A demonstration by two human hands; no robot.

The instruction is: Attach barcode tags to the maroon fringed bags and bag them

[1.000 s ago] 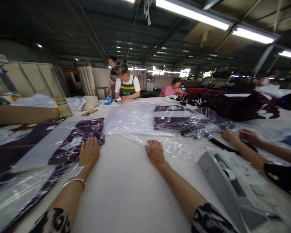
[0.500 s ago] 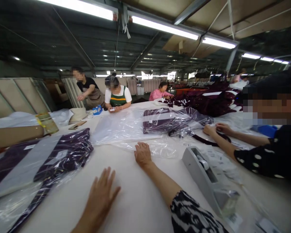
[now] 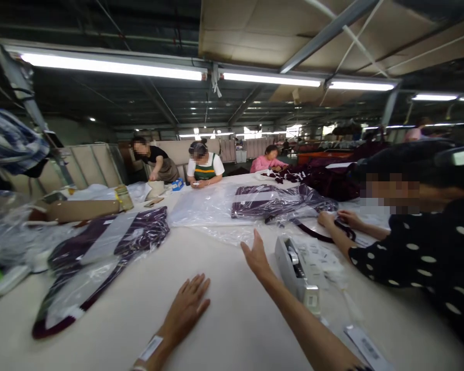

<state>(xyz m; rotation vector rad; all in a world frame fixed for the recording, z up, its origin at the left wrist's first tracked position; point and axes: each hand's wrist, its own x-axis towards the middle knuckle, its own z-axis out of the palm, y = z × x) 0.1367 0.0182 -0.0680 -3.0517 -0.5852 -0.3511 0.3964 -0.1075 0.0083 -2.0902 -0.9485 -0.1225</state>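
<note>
My left hand (image 3: 188,305) lies palm down on the pale tabletop (image 3: 216,335), fingers stretched out and holding nothing. A white label (image 3: 151,348) is stuck near its wrist. Raised beside a grey tape dispenser (image 3: 299,273), my right hand (image 3: 257,256) holds nothing, its thumb and a finger apart. Just beyond it spreads a clear plastic bag (image 3: 224,234). Farther back lies a dark purple garment in clear plastic (image 3: 251,206). Another bagged purple garment (image 3: 139,234) rests to the left of my left hand.
At the right, a co-worker in a polka-dot top (image 3: 421,257) handles a dark strap-like piece (image 3: 313,234). Small white tags (image 3: 320,257) lie near the dispenser, and a barcode label (image 3: 365,348) lies closer. Several people work across the table. Crumpled plastic (image 3: 7,226) is at the far left.
My view has shifted. My right hand has left the edge of the clear bag and moved right, toward the tape dispenser. The left hand stays flat on the table.
</note>
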